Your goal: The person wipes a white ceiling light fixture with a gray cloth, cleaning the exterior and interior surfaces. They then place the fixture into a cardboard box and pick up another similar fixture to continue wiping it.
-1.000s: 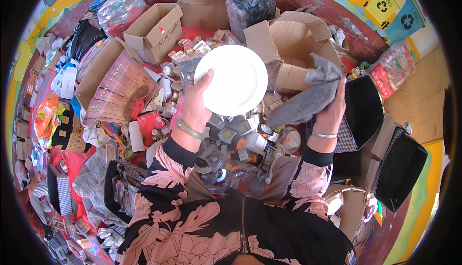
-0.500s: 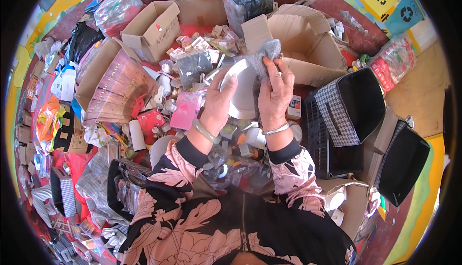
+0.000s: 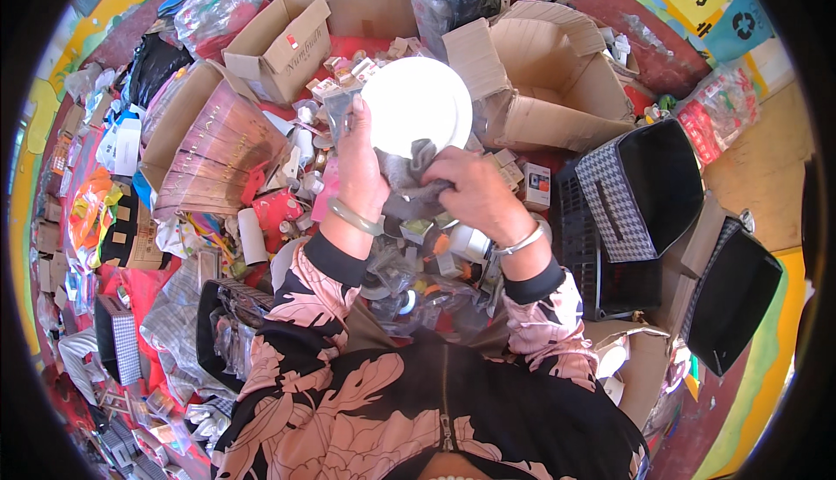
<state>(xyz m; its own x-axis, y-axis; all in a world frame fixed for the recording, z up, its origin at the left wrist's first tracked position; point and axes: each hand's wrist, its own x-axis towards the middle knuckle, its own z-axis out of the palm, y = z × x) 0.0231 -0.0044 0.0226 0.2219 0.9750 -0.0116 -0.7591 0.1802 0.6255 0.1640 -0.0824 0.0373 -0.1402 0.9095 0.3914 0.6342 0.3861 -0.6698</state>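
Overhead, the left hand (image 3: 359,175) pinches a round white plate (image 3: 416,105) by its lower-left rim, face tilted up, while the right hand (image 3: 475,188) closes on a grey cloth (image 3: 409,171) just below it, above heaped clutter.

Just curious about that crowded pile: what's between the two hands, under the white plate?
In the head view, a crumpled grey cloth lies between the left hand and right hand, against the plate.
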